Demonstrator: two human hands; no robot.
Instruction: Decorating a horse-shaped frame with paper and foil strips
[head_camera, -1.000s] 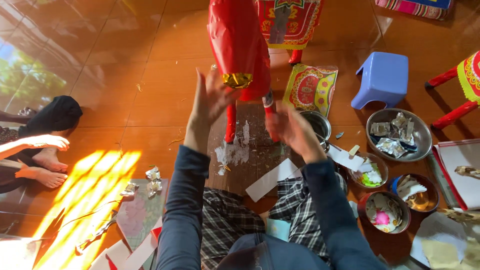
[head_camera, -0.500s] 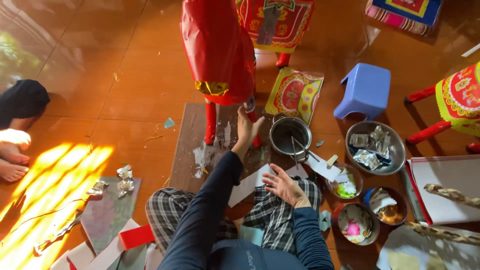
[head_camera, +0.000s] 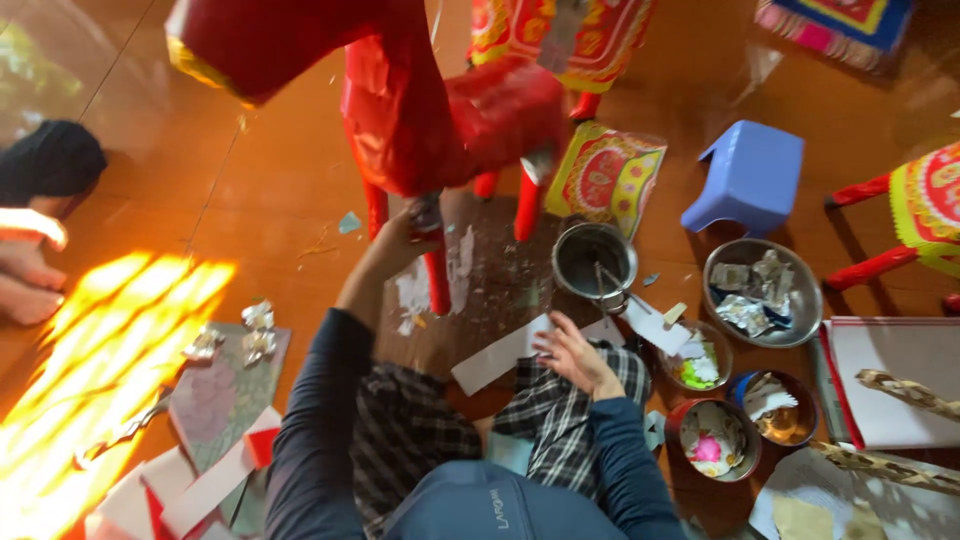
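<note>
At the far left edge of the frame another person's bare feet (head_camera: 25, 270) rest on the orange floor (head_camera: 240, 180), beside a bright patch of sunlight. In the lower left lie paper scraps (head_camera: 210, 480) in red, white and grey, with crumpled foil bits (head_camera: 255, 330) on top. The left hand (head_camera: 405, 235), left of centre, is closed around a front leg of the red paper horse (head_camera: 440, 110), which fills the upper middle and stands on a dark board (head_camera: 500, 285) littered with white paper flakes. Just right of centre, lower down, the right hand (head_camera: 575, 355) lies open with fingers spread on a white paper strip (head_camera: 520, 350) across the person's checked trousers. Directly above that hand a metal pot (head_camera: 592, 262) with a stick in it stands between the hand and a red-and-yellow printed sheet (head_camera: 605, 175). Further right sit a blue plastic stool (head_camera: 750, 175), a metal bowl of foil pieces (head_camera: 765, 290) and small bowls of coloured scraps (head_camera: 715, 440). At the right edge stand a red-legged paper figure (head_camera: 915, 220) and a white tray (head_camera: 890, 380).
</note>
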